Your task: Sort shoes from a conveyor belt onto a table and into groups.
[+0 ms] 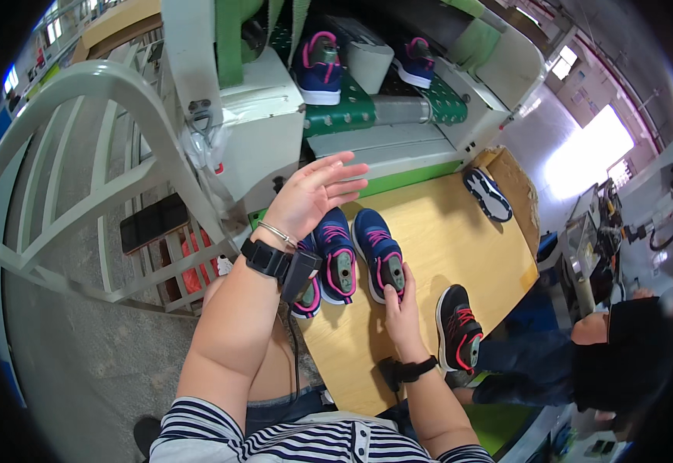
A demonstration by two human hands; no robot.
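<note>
1. Right shoe [378,253]: a navy shoe with pink laces and lining lies on the wooden worktop [444,231], toe pointing away from the person, with a grey last showing in its opening. It lies just beside a matching left shoe [336,255], the two side by side.
2. Right hand [403,312]: it rests at the heel of the right shoe, fingers curled onto the heel and collar in a light grasp. Whether the thumb is inside the opening cannot be told.
3. Left hand [313,193]: it hovers above the toes of the pair with the fingers released and spread, holding nothing. A black wrist strap carries a small device.
4. Handling advice, as a judgement: steady the right shoe at the heel and keep it flat on its sole. Bring the open hand down on the toe end, so the shoe is held at both ends before it is lifted or turned. Avoid pressing on the last.
5. Surroundings: a third navy shoe [307,297] lies partly hidden under the left wrist. A black shoe [458,328] with red trim lies near the right edge of the worktop, and a loose sole [488,194] lies at the far corner.
6. Beyond the worktop: a green belt [340,112] carries two more navy shoes. Another person [622,347] sits at lower right.
</note>
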